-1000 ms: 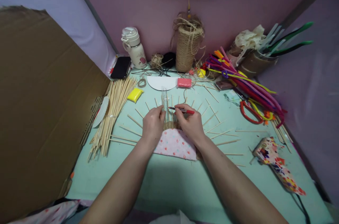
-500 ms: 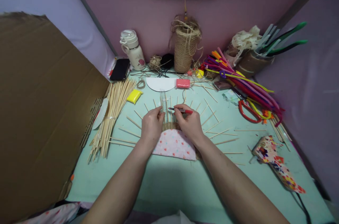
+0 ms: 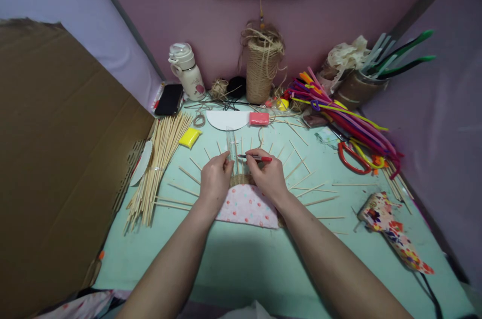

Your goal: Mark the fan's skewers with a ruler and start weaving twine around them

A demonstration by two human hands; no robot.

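My left hand grips a clear ruler along its edge, close beside the thin wooden sticks that fan outward. Between the fingers of my right hand is a red pen, its dark tip pointing left at the sticks near the ruler. Below both hands lies a half-round piece of pale floral fabric, bordered by a band of brown twine. The sticks radiate out from that band. My hands hide part of the band and the lower ruler.
On the left are a bundle of sticks, a yellow packet and cardboard. Behind stand a white bottle and a twine spool. Pipe cleaners, red-handled scissors and a floral-covered glue gun lie right.
The whole view has shifted slightly. Both hands stay almost in the same place, with the pen tip still near the sticks beside the ruler.
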